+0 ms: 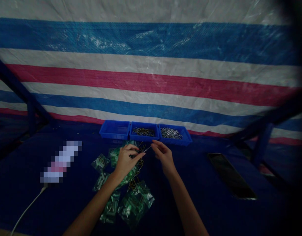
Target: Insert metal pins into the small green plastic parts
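Observation:
Between my two hands is a thin, light-coloured piece (pixel 147 149), small and slightly blurred. My left hand (pixel 127 159) pinches its lower end between thumb and fingers. The fingertips of my right hand (pixel 163 155) are closed at its upper end. Under and beside my left hand lie loose brass-coloured screws (pixel 139 168) and several clear bags with green pieces, one of them a bag (pixel 136 203) nearer to me. Beyond my hands stand a blue bin of dark yellowish screws (pixel 144 131) and a blue bin of silver screws (pixel 171 133).
A third blue bin (pixel 115 129) stands at the left of the row. A dark phone (pixel 231 175) lies on the right of the blue table (pixel 195 183). At the left is a pixelated device (pixel 59 164) with a white cable (pixel 28 208). A striped sheet (pixel 151 78) hangs behind.

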Demonstrator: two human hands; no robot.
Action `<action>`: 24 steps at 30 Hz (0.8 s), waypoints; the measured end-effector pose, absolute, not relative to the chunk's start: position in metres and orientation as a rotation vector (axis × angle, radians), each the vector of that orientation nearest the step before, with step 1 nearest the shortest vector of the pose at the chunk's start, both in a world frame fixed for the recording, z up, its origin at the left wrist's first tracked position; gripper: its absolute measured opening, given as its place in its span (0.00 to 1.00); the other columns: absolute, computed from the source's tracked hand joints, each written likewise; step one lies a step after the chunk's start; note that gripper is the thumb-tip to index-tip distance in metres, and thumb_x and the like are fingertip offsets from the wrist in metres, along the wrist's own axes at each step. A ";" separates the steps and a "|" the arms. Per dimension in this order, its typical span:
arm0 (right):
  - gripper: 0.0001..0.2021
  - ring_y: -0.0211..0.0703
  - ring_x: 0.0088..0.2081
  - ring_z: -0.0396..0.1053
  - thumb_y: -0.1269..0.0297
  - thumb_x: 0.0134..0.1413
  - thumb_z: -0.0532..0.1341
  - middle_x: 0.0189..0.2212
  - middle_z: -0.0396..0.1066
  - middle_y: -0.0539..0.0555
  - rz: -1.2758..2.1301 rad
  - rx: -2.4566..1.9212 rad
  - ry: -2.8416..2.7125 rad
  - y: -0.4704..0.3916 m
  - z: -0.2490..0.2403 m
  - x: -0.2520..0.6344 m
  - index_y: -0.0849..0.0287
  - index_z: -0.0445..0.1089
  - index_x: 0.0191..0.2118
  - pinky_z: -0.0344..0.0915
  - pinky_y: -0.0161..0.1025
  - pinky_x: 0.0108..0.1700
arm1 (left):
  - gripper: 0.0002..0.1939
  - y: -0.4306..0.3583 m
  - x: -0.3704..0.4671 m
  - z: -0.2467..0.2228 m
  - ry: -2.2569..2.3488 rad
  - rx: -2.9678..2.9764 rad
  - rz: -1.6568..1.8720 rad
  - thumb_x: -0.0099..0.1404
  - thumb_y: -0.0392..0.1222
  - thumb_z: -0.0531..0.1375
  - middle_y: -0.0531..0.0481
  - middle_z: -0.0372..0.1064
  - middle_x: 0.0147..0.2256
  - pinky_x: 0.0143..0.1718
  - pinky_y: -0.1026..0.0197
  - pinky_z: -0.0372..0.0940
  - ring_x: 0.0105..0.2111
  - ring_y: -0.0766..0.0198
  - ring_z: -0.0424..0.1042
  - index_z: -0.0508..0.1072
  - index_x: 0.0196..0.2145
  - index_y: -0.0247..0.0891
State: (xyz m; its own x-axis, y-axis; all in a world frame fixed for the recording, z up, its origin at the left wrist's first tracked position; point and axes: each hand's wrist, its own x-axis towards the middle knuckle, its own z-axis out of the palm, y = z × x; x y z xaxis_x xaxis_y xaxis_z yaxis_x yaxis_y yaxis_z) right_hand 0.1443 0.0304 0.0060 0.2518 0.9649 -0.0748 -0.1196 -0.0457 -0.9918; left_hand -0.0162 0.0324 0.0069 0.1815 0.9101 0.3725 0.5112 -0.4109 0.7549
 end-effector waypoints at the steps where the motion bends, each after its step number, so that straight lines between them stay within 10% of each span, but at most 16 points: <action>1: 0.20 0.30 0.20 0.55 0.56 0.36 0.66 0.25 0.68 0.49 1.143 -1.272 -0.877 0.030 0.007 0.144 0.58 0.71 0.39 0.46 0.29 0.19 | 0.11 0.032 -0.016 0.007 1.326 1.991 1.144 0.54 0.47 0.61 0.50 0.71 0.31 0.39 0.56 0.60 0.34 0.60 0.69 0.75 0.19 0.40; 24: 0.18 0.29 0.19 0.56 0.58 0.33 0.68 0.25 0.70 0.49 1.291 -1.204 -0.916 0.025 0.012 0.138 0.57 0.72 0.35 0.46 0.28 0.19 | 0.04 0.031 -0.016 0.016 1.178 1.739 1.367 0.54 0.39 0.61 0.48 0.68 0.31 0.37 0.61 0.62 0.34 0.63 0.68 0.74 0.28 0.37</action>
